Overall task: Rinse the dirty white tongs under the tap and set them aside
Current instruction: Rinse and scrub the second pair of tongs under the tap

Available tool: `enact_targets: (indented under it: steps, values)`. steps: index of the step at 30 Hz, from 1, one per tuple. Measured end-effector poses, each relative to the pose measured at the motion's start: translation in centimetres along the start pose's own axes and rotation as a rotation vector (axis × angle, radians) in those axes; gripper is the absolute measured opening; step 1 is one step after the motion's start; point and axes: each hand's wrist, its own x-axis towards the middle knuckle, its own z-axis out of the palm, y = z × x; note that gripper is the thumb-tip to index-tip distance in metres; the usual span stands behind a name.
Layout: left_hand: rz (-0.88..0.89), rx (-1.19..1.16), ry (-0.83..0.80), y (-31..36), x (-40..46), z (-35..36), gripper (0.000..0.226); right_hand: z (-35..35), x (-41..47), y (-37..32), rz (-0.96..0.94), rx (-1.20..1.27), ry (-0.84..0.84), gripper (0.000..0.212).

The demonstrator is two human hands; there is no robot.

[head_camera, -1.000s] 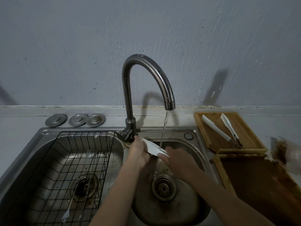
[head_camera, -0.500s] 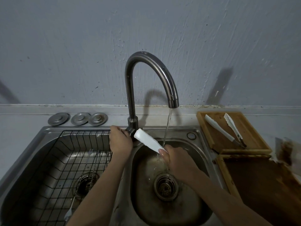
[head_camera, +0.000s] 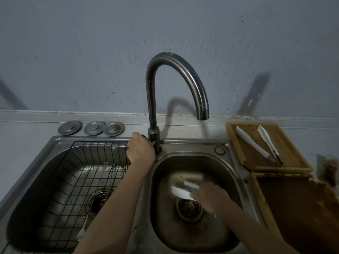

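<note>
My right hand (head_camera: 211,197) grips white tongs (head_camera: 181,192) low inside the right sink basin (head_camera: 165,180), just above the drain (head_camera: 189,208); both hand and tongs are motion-blurred. My left hand (head_camera: 141,151) is curled around the lever at the base of the curved steel tap (head_camera: 176,70). No water comes from the spout. A second pair of white tongs (head_camera: 256,143) lies on a wooden tray (head_camera: 286,142) to the right of the sink.
The left basin holds a black wire rack (head_camera: 60,180) with a fork (head_camera: 82,230) and other cutlery. Three metal plugs (head_camera: 91,127) sit on the counter behind it. A stained wooden board (head_camera: 302,213) lies at the front right.
The water stream has stopped. My left hand stayed at the tap's base. My right hand moved the tongs down from under the spout, deeper into the basin.
</note>
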Motion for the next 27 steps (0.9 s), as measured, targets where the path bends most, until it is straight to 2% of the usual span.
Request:
enact_targets:
  steps: [2,4,8,9,11,12,15,16,20,24,25,27]
  values:
    - [0.015,-0.024,-0.007,-0.1,-0.2,0.0,0.024,0.7,-0.6,-0.4,0.067,0.136,0.145,0.059]
    - [0.013,-0.046,-0.013,-0.2,-0.2,0.0,0.023,0.4,-0.6,-0.6,-0.019,0.067,0.212,0.073]
    - [-0.019,-0.079,-0.026,0.0,-0.5,-0.2,0.024,0.0,-0.4,-0.1,-0.056,0.056,0.0,0.058]
    - [-0.018,-0.082,-0.029,0.0,-0.5,-0.2,0.024,0.0,-0.5,-0.3,-0.04,0.074,0.036,0.06]
    - [-0.011,-0.081,-0.03,0.0,-0.4,-0.2,0.024,-0.2,-0.6,-0.8,-0.019,0.1,0.21,0.071]
    - [-0.014,-0.081,-0.031,0.1,-0.5,-0.2,0.023,-0.4,-0.5,-0.8,-0.018,0.096,0.224,0.074]
    - [-0.041,-0.086,-0.039,0.2,-0.6,-0.3,0.022,-0.8,-0.2,0.0,-0.019,0.074,-0.053,0.058]
    - [-0.047,-0.09,-0.04,0.1,-0.6,-0.3,0.022,-0.6,-0.3,0.3,-0.016,0.092,-0.076,0.054]
    - [-0.055,-0.112,-0.035,0.2,-0.6,-0.2,0.019,-0.4,-0.7,0.7,0.018,0.159,0.098,0.072]
    - [-0.077,-0.185,-0.039,0.3,-0.8,-0.4,0.018,-0.2,-1.0,2.6,-0.067,0.216,-0.152,0.069]
    - [-0.082,-0.191,-0.04,0.1,-0.8,-0.3,0.02,0.1,-1.2,3.0,-0.061,0.24,-0.18,0.07]
    - [-0.07,-0.14,-0.059,-0.1,-1.4,0.4,0.037,0.2,-1.7,3.8,-0.028,0.337,-0.116,0.066]
